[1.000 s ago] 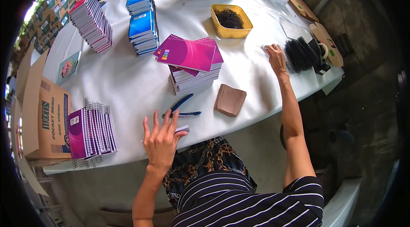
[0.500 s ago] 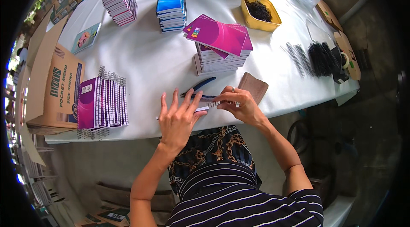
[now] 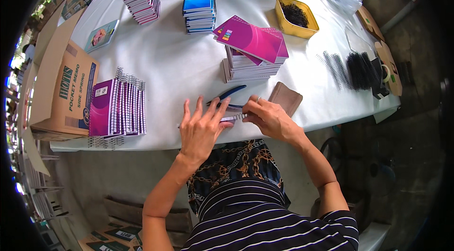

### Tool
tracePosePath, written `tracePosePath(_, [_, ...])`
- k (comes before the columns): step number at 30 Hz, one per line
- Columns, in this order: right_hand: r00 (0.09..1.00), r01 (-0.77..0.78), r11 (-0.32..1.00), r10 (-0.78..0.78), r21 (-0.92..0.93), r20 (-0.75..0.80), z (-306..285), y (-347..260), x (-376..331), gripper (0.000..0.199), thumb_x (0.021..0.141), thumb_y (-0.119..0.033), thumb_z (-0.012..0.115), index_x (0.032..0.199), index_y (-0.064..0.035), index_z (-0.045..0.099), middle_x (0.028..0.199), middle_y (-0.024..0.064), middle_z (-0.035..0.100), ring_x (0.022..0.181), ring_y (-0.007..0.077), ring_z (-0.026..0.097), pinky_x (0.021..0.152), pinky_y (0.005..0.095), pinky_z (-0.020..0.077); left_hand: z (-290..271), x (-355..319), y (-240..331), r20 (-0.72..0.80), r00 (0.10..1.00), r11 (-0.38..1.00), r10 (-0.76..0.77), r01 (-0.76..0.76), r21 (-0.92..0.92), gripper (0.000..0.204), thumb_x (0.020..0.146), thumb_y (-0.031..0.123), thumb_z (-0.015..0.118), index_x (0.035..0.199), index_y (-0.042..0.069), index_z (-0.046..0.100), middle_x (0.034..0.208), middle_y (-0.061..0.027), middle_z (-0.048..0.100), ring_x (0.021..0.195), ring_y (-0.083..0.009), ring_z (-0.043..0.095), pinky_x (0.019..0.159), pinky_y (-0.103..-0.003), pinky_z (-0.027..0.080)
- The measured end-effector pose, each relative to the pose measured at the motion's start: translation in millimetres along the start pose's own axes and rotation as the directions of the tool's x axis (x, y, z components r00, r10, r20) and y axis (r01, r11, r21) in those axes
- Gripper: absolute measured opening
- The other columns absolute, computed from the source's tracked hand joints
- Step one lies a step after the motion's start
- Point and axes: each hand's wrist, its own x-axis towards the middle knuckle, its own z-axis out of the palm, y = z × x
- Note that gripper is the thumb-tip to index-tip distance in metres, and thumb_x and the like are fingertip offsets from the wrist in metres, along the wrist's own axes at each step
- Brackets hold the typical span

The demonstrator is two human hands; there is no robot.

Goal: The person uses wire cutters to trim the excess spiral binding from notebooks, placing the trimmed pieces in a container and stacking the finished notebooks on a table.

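My left hand (image 3: 199, 130) lies over a thin notebook (image 3: 228, 119) at the table's front edge, fingers spread above it and thumb along its near side. Most of the notebook is hidden under that hand. My right hand (image 3: 270, 117) is closed, its fingertips pinching a wire spiral coil (image 3: 240, 116) at the notebook's right end. How far the coil runs through the holes is hidden. Just beyond my hands lie blue-handled pliers (image 3: 231, 92), jaws to the left. A brown flat piece (image 3: 286, 99) rests right beside my right hand.
Purple notebooks (image 3: 255, 43) are stacked ahead. Spiral-bound notebooks (image 3: 125, 109) stand by a cardboard box (image 3: 71, 92) on the left. Blue notebooks (image 3: 198, 0), a yellow tub (image 3: 298, 29) of black pieces and loose black coils (image 3: 360, 70) lie farther off.
My right hand has shifted slightly along the coil, its fingers more bunched together. The left hand keeps its place on the notebook. The whole view has tilted a little.
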Motion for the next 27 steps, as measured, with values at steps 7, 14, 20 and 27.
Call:
tracePosePath(7, [0.992,0.11,0.986,-0.117,-0.127,-0.047,3,-11,5,0.025,0.089,-0.018,0.066,0.106,-0.0028,0.055,0.098,0.0128,0.057,0.081,0.0343,0.062,0.07,0.0448,0.052,0,4,-2,0.101,0.993,0.968,0.066,-0.04,-0.246,0.054,0.083,0.029,0.07,0.134,0.019,0.057,0.123,-0.0045,0.066,0.111,-0.0281,0.064,0.091,-0.04,0.053])
tracePosePath(14, [1.0,0.016,0.985,-0.019,-0.17,-0.012,4,-21,5,0.022,0.088,-0.017,0.066,0.099,-0.0017,0.054,0.093,0.0124,0.055,0.084,0.0333,0.061,0.072,0.0447,0.0519,-5,5,-2,0.143,0.99,0.955,0.02,0.024,-0.297,0.049,0.084,0.024,0.07,0.132,0.02,0.059,0.125,-0.0022,0.065,0.111,-0.0245,0.064,0.085,-0.038,0.056])
tracePosePath(20, [0.999,0.027,0.988,-0.034,-0.15,-0.043,6,-30,8,0.015,0.089,-0.011,0.064,0.096,-0.0009,0.056,0.091,0.0128,0.058,0.083,0.0333,0.061,0.073,0.0451,0.0516,-8,5,-3,0.169,0.985,0.957,0.019,0.031,-0.289,0.047,0.085,0.027,0.069,0.131,0.022,0.06,0.12,-0.0013,0.067,0.104,-0.0217,0.067,0.08,-0.037,0.058])
tracePosePath(27, [0.993,-0.112,0.989,0.109,-0.092,-0.039,-21,0,-11,0.04,0.078,-0.017,0.076,0.113,-0.0063,0.06,0.12,0.0155,0.056,0.11,0.0317,0.058,0.086,0.0414,0.0491,-19,8,-3,0.357,0.933,0.968,0.045,0.047,-0.246,0.046,0.086,0.037,0.067,0.131,0.031,0.06,0.121,0.0019,0.068,0.101,-0.0226,0.069,0.075,-0.038,0.059])
